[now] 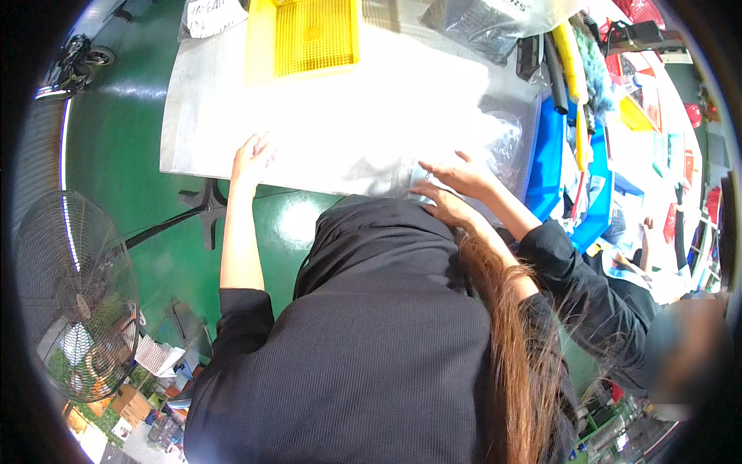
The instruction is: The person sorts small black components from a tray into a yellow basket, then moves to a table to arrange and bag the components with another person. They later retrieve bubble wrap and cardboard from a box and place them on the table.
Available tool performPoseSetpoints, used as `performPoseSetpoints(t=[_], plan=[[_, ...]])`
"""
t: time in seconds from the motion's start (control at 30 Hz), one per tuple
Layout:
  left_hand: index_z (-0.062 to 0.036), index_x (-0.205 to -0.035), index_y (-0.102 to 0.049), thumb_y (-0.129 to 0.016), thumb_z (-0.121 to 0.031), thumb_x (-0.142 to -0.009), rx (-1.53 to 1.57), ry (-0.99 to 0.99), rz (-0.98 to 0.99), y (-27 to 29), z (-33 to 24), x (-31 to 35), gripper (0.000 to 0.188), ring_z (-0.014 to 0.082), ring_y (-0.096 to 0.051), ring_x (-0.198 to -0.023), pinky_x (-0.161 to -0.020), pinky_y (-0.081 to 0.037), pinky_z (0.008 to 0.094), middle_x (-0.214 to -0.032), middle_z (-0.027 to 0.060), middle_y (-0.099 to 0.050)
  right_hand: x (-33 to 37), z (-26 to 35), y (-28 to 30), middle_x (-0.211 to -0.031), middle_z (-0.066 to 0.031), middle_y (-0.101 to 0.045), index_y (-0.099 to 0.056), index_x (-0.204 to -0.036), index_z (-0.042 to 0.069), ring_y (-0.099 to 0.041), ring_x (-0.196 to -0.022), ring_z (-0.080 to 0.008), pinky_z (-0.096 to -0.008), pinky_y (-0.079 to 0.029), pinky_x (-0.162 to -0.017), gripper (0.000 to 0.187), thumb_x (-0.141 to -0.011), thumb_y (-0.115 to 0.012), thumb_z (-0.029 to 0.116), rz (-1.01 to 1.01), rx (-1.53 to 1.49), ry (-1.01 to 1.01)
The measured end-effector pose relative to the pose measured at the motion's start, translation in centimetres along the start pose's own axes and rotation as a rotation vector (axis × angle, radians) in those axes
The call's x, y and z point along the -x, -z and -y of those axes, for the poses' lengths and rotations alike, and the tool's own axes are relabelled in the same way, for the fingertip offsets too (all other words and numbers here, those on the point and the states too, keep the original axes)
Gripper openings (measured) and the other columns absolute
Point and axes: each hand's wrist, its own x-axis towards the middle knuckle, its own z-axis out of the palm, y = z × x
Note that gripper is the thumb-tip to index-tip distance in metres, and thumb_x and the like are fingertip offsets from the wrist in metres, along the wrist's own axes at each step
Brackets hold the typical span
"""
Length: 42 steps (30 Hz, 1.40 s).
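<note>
My left hand (253, 158) is over the near left part of the pale table, fingers partly spread and washed out by glare, nothing visible in them. At the table's near edge, in front of my body, my right hand (444, 205) has its fingers closed on a small clear plastic bag (398, 176) with a pale patch. Just beyond it, a co-worker's hand (464, 178) reaches in from the right, fingers stretched over the same spot. A small dark metal piece shows near those fingertips, too small to name.
A yellow perforated basket (309, 35) stands at the far side of the table (201, 116). Clear plastic bags (498, 135) lie at right, beside blue bins (547, 155). A co-worker leans in at right. A large floor fan (77, 298) stands left on the green floor.
</note>
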Motion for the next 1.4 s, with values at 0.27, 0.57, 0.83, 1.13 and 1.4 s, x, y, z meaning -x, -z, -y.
performPoseSetpoints(t=[0.27,0.57,0.83,1.13,1.4], plan=[[-0.0057,-0.115,-0.055,-0.051,-0.002,-0.082,-0.002,-0.117,-0.007,-3.1,-3.9,1.8,0.033,0.0091,-0.054,-0.086,-0.068,-0.044,0.0219,-0.102,0.0030,-0.058,-3.6,2.4,2.0,-0.137,-0.0140,-0.033,-0.046,-0.125,0.020,-0.027,-0.130,-0.0314,-0.0544,-0.022,-0.103,0.063,-0.068,-0.058,-0.003,-0.679,0.108,-0.120],[-0.0172,-0.115,-0.058,-0.040,0.016,-0.062,-0.522,-0.501,0.079,-6.0,-1.3,1.3,0.066,0.0274,-0.042,-0.119,-0.099,-0.035,0.0280,-0.129,0.0160,-0.043,-6.2,-8.8,2.1,-0.077,-0.0104,-0.062,-0.059,-0.072,0.005,-0.059,-0.084,-0.0262,-0.0436,-0.036,-0.094,0.012,-0.070,-0.048,0.005,-0.657,0.199,-0.261],[-0.0123,-0.119,-0.055,-0.052,0.000,-0.073,-0.680,-0.914,0.037,-6.8,-6.6,4.4,0.049,0.0273,-0.034,-0.126,-0.103,-0.030,0.0404,-0.131,0.0109,-0.044,-4.3,-8.5,10.4,-0.093,-0.0161,-0.062,-0.058,-0.105,0.010,-0.060,-0.086,-0.0290,-0.0381,-0.045,-0.079,0.038,-0.072,-0.062,0.028,-0.831,-0.288,-0.268],[-0.0083,-0.106,-0.062,-0.049,-0.008,-0.079,-1.221,-1.084,0.342,-14.3,-2.7,3.4,0.030,0.0173,-0.025,-0.131,-0.108,-0.017,0.0480,-0.133,-0.0050,-0.042,0.8,-6.5,17.5,-0.103,-0.0129,-0.057,-0.064,-0.100,0.015,-0.058,-0.093,-0.0259,-0.0329,-0.047,-0.077,0.044,-0.065,-0.049,-0.008,-1.049,0.015,-0.149],[-0.0089,-0.103,-0.062,-0.056,-0.005,-0.070,-1.178,-0.936,0.650,-14.9,-2.3,1.8,0.034,0.0196,-0.020,-0.134,-0.106,-0.015,0.0541,-0.136,-0.0029,-0.039,0.6,-3.8,12.4,-0.096,-0.0093,-0.059,-0.061,-0.099,0.014,-0.060,-0.086,-0.0266,-0.0355,-0.048,-0.076,0.028,-0.071,-0.057,0.011,-0.688,-0.103,-0.210]])
